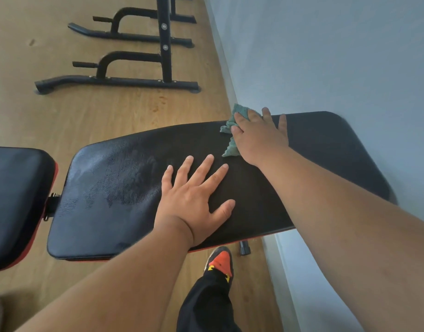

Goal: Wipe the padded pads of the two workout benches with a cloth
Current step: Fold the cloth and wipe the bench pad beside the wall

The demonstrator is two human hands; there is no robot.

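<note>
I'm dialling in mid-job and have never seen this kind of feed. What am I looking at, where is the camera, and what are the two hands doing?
There is no machine here: a person works with bare hands, and the single picture comes from a wide-angle camera on their head, looking forward and down.

The long black pad belongs to a workout bench; a second black pad with red edging sits at the left. The left hand rests flat on the long pad with fingers spread and holds nothing. The right hand presses a green cloth against the pad's far side, next to the grey wall.

Beyond, a black metal rack stands on the wooden floor. Below the pad you see the person's orange shoe.
</note>
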